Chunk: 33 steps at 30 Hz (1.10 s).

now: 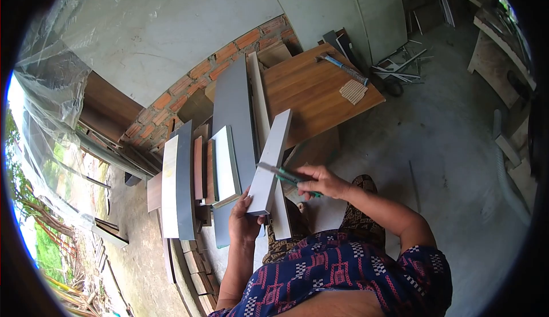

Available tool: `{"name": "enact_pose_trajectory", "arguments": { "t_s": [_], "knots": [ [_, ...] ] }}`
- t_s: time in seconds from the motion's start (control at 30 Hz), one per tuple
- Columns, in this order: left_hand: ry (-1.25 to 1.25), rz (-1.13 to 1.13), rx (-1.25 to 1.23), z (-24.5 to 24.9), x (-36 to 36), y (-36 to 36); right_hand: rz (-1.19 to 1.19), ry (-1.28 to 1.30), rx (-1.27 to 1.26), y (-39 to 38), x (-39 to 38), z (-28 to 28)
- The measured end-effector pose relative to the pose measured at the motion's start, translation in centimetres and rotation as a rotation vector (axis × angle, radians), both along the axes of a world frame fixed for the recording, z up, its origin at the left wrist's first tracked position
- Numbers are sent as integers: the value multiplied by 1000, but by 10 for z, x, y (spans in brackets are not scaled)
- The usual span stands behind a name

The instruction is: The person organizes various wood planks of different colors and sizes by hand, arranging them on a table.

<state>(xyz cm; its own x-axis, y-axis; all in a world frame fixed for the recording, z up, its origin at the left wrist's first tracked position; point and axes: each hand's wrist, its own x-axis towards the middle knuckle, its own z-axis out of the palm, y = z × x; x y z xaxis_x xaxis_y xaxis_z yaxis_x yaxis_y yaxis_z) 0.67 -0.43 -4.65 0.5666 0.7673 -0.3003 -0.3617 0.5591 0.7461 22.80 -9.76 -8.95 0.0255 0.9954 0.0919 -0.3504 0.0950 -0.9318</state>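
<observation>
My left hand (244, 220) is closed around the lower end of a long, narrow, pale grey board (267, 174), which is tilted up and away from me. In my right hand (323, 181) is a green-handled tool (289, 175) with a thin metal blade. Its blade lies over the middle of the pale board's face; whether it touches is hard to see. My fingers cover part of the handle, so the tool's exact kind does not show.
A brown wood-grain panel (320, 88) carries a hammer (343, 67) and a small stack of slatted wood pieces (353, 92). Left of it lie a dark grey panel (233, 102) and a white panel (225, 160). Offcuts (403, 68) litter the floor; a grey hose (503, 162) runs at right.
</observation>
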Motion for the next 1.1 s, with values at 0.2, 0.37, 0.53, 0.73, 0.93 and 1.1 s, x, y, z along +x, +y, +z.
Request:
{"name": "enact_pose_trajectory", "arguments": {
  "t_s": [0.2,0.37,0.53,0.73,0.93,1.1],
  "knots": [
    [-117,2,-227,-6,-11,8,-13,95,-51,9,-4,-12],
    [-32,56,-272,-18,-16,3,-132,330,-118,18,-7,-23],
    [19,-9,-309,-29,-18,-6,-53,503,-176,28,-27,-9],
    [72,-74,-86,-52,-23,-15,-30,412,-186,41,-31,-36],
    [-13,-27,-63,-58,-23,-22,-72,378,-178,39,-43,-32],
    [-195,-12,-24,-32,-42,-4,29,339,-110,38,-50,12]
  ]
}}
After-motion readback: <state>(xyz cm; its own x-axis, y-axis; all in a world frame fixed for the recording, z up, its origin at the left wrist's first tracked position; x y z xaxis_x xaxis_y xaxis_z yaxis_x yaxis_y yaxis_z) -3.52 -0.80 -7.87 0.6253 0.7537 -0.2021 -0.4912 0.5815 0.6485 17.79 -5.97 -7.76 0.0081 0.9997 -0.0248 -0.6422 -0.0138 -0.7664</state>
